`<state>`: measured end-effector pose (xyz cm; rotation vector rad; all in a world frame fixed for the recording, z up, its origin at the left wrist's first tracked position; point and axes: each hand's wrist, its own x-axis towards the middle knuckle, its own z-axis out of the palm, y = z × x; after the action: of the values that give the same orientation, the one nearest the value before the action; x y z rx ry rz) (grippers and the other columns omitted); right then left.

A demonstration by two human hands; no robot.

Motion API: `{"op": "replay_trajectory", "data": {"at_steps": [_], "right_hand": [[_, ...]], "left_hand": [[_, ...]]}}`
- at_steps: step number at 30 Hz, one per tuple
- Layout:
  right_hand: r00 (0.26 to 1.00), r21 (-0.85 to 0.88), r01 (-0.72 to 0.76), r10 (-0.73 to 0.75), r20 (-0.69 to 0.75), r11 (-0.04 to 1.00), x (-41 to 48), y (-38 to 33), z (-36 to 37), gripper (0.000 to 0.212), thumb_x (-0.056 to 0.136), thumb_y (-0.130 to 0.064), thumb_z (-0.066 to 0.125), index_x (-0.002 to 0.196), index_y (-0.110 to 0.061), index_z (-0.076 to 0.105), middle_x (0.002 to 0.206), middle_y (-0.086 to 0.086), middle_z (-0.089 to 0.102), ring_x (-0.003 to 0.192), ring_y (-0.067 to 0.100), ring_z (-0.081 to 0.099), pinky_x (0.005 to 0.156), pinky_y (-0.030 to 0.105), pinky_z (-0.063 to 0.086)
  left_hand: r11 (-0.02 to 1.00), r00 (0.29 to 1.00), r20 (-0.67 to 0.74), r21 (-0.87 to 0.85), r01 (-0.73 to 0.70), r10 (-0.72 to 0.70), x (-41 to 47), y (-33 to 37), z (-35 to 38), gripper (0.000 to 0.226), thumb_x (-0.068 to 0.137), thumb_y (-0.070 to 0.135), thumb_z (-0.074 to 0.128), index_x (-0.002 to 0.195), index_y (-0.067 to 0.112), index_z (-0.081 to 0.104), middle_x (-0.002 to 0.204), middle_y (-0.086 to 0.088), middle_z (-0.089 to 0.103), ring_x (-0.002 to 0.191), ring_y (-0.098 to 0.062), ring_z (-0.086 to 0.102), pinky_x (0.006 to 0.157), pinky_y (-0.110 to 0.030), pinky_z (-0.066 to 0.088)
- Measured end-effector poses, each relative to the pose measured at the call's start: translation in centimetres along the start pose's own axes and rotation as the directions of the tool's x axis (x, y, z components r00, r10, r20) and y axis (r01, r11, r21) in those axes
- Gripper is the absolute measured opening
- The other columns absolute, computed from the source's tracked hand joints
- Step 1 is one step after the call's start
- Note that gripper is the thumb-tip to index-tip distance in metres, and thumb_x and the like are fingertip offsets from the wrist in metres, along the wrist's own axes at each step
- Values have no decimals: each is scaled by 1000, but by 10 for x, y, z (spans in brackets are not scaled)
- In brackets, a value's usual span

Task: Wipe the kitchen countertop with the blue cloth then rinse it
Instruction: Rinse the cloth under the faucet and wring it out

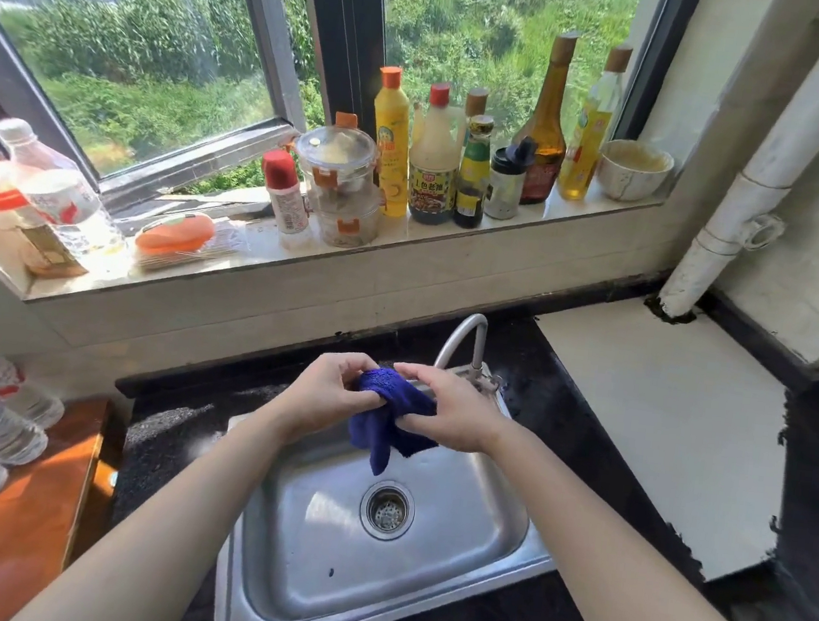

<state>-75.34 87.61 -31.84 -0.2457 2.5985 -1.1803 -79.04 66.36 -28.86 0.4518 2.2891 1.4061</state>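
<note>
- The blue cloth (393, 417) sits at centre frame, bunched above the sink (485, 535), one corner hanging toward the drain (386, 509).
- The left hand (322, 397) and right hand (452, 411) both pinch it with curled fingers.
- Judging by this, wiping looks done and rinsing is at hand; no water is seen running from the faucet (465, 341).
- The cloth looks deep blue, plush and crumpled.

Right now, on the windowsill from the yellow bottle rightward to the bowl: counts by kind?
Wood-stoppered bottles: 3
Other bottles: 3
Black-lidded spice jar: 1
White bowl: 1
Total: 8
</note>
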Motion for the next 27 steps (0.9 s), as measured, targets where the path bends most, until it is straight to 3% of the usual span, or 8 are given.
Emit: {"op": "replay_trajectory", "data": {"at_steps": [2,4,8,13,17,22,24,27], "right_hand": [[999,-62,36,-36,-3,997,2,-4,0,25,89,-30,68,114,-35,65,95,-14,70,93,8,65,86,32,53],[997,-82,21,-28,-77,996,4,-3,-8,12,93,-29,64,103,-32,69,82,-12,69,82,11,66,81,37,55],[989,-25,-13,10,-145,1000,4,2,-34,18,90,-29,60,101,-42,67,81,-10,75,76,8,72,78,41,59],[980,-131,-20,-7,-199,991,3,13,-36,19,91,-30,62,107,-39,68,94,-14,71,89,6,66,87,39,55],[986,-117,-26,6,-166,993,1,19,-5,20,90,-29,62,108,-30,69,98,-9,71,93,15,65,86,36,51],[995,104,-57,65,-77,993,-4,18,40,12,91,-24,55,100,-31,59,89,-7,71,83,14,65,78,33,53],[994,178,-50,66,-87,983,-7,16,47,20,95,-21,48,107,-33,57,94,-4,72,84,13,66,77,28,53],[993,238,-48,71,-92,970,-7,18,51,42,85,-13,41,115,-39,54,96,-3,69,85,17,65,81,41,56]], "left_hand": [[999,1000,5,50,3,-4,2,1,0,17,72,16,69,88,12,69,85,-17,72,72,-13,61,74,-32,50],[994,999,-4,107,32,-32,3,-3,-3,19,70,19,70,88,14,69,86,-17,72,70,-13,60,74,-37,51],[986,993,9,116,116,-118,-5,-14,-12,30,67,24,78,95,18,71,89,-12,75,74,-15,65,84,-45,55],[990,993,-31,73,117,-115,-3,-8,-11,35,61,28,82,94,26,71,88,-9,76,76,-16,67,87,-43,55],[993,995,-55,-88,82,-87,0,10,-9,34,66,18,83,98,16,71,93,-10,76,81,-17,68,84,-39,54],[987,994,-92,-156,36,-51,2,23,1,32,71,10,82,101,9,71,96,-13,76,83,-19,69,81,-38,57],[987,991,-121,-157,32,-51,3,25,2,34,68,15,81,101,10,71,95,-13,76,83,-20,68,81,-40,57],[990,987,-144,-136,48,-67,3,29,2,35,65,17,81,99,11,72,92,-10,76,81,-18,69,82,-41,58]]}}
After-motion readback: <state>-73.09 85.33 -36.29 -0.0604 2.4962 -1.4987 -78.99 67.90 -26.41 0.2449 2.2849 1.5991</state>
